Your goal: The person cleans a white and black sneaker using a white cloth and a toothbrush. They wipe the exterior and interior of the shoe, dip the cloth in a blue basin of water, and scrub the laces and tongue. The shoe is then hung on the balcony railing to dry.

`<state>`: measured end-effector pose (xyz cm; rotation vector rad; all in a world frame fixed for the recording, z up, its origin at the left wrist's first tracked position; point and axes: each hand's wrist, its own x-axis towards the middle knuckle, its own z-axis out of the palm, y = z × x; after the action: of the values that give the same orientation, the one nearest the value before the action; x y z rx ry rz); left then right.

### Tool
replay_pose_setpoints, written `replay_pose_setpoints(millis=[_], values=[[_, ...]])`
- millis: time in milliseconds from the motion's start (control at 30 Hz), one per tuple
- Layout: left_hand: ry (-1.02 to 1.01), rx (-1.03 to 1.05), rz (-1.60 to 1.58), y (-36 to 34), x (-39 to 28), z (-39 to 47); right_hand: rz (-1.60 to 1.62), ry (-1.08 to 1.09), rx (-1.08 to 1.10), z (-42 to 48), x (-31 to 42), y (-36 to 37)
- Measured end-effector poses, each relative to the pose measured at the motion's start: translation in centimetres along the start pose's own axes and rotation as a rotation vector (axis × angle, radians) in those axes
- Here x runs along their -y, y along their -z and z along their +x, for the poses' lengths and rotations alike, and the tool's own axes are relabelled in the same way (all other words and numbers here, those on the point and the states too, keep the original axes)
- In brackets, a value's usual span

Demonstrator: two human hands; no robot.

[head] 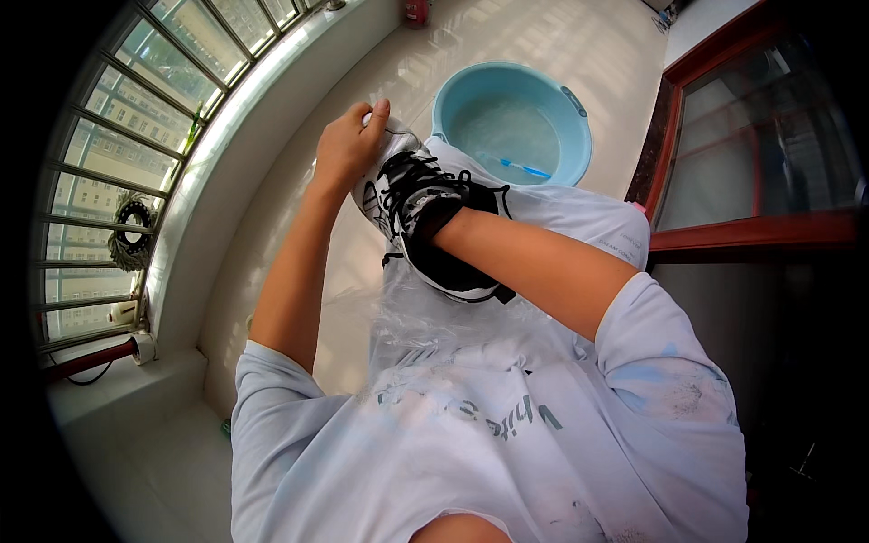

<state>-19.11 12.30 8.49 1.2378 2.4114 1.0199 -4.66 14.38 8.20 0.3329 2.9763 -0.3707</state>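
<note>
A black, white and grey lace-up sneaker (409, 203) is tilted above my lap, its black laces tied. My left hand (349, 146) grips its toe end, thumb up; a small bit of white shows by the fingers, too little to identify. My right forearm runs into the shoe's opening, and the right hand is hidden inside. Beyond the shoe, a light blue plastic basin (579, 146) holds cloudy water. A toothbrush with a blue handle (526, 167) lies in it, near the closer wall. Clear crumpled plastic sheeting (414, 315) covers part of my lap, beneath the shoe.
Tiled floor (353, 271) surrounds the basin. A low white ledge (224, 170) curves along the barred window at left. At right stands a red-framed glass door (760, 234). A red container (417, 12) is on the floor at the far wall.
</note>
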Motion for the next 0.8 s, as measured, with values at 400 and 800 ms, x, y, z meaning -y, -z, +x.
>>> replay_pose_setpoints(millis=[400,800], values=[[0.132,-0.011,-0.155,-2.5,2.2,-1.7,0.052,0.236,0.018,-2.2,-1.5,0.5],[0.037,0.130,-0.427,-2.8,2.7,-0.3,0.039,0.025,-0.065,-2.4,0.1,1.7]])
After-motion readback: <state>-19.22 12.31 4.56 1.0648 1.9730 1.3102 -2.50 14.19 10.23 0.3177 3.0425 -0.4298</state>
